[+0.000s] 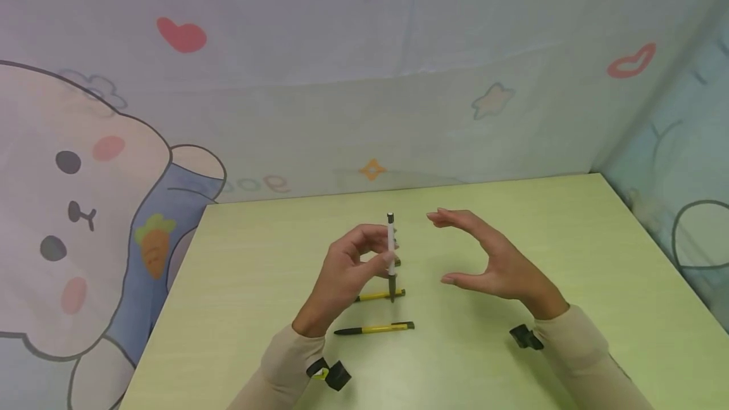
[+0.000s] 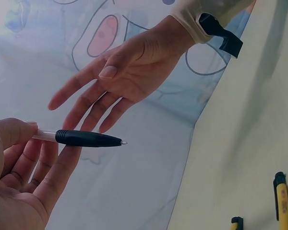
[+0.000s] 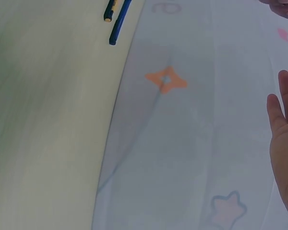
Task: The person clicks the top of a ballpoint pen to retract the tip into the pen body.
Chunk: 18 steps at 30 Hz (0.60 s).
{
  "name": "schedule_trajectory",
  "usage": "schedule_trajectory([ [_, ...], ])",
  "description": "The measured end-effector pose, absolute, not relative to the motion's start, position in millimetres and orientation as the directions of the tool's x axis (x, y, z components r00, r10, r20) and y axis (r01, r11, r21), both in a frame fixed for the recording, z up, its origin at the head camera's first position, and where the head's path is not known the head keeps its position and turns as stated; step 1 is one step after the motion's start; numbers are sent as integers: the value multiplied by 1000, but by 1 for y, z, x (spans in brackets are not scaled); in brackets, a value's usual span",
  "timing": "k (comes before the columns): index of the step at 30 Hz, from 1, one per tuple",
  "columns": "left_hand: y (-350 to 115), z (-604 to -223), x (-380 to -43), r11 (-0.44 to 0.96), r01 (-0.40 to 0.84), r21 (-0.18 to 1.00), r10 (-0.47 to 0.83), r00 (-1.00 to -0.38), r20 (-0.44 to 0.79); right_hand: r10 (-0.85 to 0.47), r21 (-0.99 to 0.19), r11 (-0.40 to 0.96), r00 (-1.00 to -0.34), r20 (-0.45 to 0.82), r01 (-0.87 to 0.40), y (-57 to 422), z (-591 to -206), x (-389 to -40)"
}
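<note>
My left hand (image 1: 344, 267) pinches a white pen (image 1: 391, 245) with a dark grip, above the table. In the head view the pen stands nearly upright with its dark tip end down; the left wrist view shows the metal point of the pen (image 2: 91, 138) out. To the right, apart from the pen, my right hand (image 1: 498, 264) is raised with thumb and fingers spread, holding nothing. Its fingers are extended in the left wrist view. Below the left hand lie a yellow pen (image 1: 381, 329) with black ends and another yellow pen (image 1: 376, 296), partly covered.
More pens lie behind the left hand, mostly hidden; a blue pen (image 3: 119, 26) shows in the right wrist view. The pale table (image 1: 569, 239) meets a printed cloth backdrop (image 1: 319, 125) at its back edge. Another cloth (image 1: 683, 176) hangs at the right.
</note>
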<state>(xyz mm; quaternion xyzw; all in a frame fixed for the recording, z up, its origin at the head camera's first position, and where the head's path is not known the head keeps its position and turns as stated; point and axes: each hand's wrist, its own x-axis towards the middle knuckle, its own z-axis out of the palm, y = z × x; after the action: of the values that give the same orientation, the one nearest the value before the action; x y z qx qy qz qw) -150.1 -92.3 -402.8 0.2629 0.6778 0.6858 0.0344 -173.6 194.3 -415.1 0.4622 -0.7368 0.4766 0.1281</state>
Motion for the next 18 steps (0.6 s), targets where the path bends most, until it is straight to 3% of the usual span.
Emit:
schedule_trajectory([
  [18,-89,-406,-150,-69,271,960,400,-874,276,-570,-596,88,-531,627,-798,171,-389,-161],
])
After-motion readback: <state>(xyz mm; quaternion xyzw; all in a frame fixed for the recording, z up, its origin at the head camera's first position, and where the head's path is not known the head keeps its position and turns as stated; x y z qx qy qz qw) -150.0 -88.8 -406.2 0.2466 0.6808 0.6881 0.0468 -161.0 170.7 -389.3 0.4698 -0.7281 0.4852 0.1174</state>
